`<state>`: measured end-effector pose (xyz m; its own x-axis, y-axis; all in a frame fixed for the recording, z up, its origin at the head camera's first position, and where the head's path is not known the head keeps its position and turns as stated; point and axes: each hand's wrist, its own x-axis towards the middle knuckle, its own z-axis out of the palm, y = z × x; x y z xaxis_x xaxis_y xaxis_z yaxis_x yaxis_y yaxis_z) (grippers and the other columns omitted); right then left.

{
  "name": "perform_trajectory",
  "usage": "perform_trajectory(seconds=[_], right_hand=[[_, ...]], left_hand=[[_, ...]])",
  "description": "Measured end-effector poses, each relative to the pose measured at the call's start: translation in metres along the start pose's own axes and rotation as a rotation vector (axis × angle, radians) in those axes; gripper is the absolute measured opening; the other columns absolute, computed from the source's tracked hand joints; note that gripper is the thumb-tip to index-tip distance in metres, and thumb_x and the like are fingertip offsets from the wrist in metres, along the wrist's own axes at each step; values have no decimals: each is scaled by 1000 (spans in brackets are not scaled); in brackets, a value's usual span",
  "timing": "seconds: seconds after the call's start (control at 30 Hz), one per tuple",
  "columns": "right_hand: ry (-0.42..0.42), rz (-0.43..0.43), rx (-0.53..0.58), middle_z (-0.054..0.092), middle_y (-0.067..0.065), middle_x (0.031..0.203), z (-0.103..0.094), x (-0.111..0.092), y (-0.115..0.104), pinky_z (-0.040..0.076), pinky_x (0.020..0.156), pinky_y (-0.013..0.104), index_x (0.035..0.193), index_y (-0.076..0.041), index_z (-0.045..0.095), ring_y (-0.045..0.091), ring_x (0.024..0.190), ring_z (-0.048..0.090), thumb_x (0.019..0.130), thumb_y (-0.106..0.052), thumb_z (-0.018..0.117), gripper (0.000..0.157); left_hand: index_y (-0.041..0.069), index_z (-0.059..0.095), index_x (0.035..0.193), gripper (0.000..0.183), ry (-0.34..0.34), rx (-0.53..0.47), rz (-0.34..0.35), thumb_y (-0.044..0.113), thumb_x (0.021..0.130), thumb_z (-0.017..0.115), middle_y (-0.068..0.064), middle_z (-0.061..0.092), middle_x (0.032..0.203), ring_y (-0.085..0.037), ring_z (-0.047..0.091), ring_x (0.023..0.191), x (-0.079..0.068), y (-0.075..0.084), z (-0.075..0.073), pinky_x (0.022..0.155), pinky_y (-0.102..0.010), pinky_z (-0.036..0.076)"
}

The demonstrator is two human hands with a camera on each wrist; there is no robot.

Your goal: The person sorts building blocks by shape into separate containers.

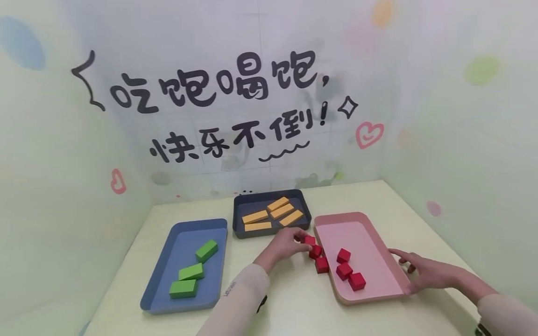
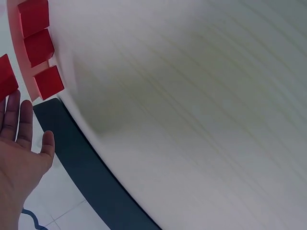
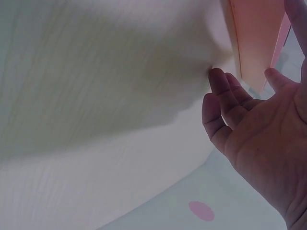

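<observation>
In the head view, my left hand [image 1: 285, 245] is at the left wall of the pink tray [image 1: 370, 233], thumb and forefinger pinching a red cube [image 1: 309, 240]. Two more red cubes [image 1: 322, 265] stand beside that wall, outside the tray. Inside lie three red cubes [image 1: 344, 271] near its left side. My left hand [image 2: 21, 158] shows its palm in the left wrist view, with a red cube [image 2: 6, 79] at the fingertips. At the tray's right edge, my right hand [image 1: 433, 273] touches the rim with spread fingers. The right wrist view shows that hand [image 3: 264, 139] beside the tray wall [image 3: 259, 43].
A blue tray [image 1: 166, 275] with three green blocks [image 1: 191, 272] stands on the left of the table [image 1: 294, 298]. At the back, a dark tray [image 1: 273, 228] holds several orange blocks [image 1: 281, 211]. Printed walls [image 1: 260, 28] enclose the table's back and sides.
</observation>
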<state>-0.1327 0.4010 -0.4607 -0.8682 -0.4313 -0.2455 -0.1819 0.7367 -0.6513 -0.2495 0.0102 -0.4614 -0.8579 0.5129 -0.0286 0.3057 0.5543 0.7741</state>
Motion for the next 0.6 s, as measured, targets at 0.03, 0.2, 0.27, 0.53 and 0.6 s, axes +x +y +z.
perform_trajectory(seconds=[0.03, 0.2, 0.27, 0.53, 0.6], right_hand=[[1, -8, -7, 38, 20, 123, -1, 3, -1, 45, 69, 31, 144, -11, 19, 31, 102, 46, 73, -28, 75, 92], [11, -14, -33, 38, 17, 124, -5, 9, -3, 42, 75, 43, 143, -11, 23, 33, 106, 44, 71, -30, 76, 92], [10, -6, -19, 38, 17, 125, -6, 7, -3, 41, 75, 45, 143, -11, 24, 34, 107, 43, 70, -29, 76, 92], [9, 20, 28, 36, 19, 127, -8, 2, 0, 43, 72, 39, 143, -12, 22, 32, 104, 44, 69, -28, 78, 94], [-1, 21, 57, 36, 21, 127, -8, 0, 1, 44, 71, 36, 143, -12, 22, 31, 104, 45, 69, -26, 78, 94]], left_hand=[[19, 65, 103, 33, 5, 1, -1, 35, 75, 73, 10, 59, 86, -9, 52, 80, 0, 1, -2, 67, -27, 44], [18, 64, 105, 35, 7, 2, 4, 35, 75, 73, 9, 59, 85, -9, 52, 79, 2, 4, -5, 67, -27, 44], [19, 65, 104, 34, 2, -1, 4, 35, 75, 73, 9, 59, 85, -10, 52, 79, 4, 5, -3, 67, -27, 44], [17, 65, 104, 32, 3, -11, 37, 32, 76, 73, 9, 58, 85, -10, 52, 80, 8, 10, 2, 66, -26, 45], [18, 65, 105, 32, -2, -16, 39, 32, 77, 73, 9, 58, 85, -10, 51, 80, 8, 13, 5, 65, -26, 45]])
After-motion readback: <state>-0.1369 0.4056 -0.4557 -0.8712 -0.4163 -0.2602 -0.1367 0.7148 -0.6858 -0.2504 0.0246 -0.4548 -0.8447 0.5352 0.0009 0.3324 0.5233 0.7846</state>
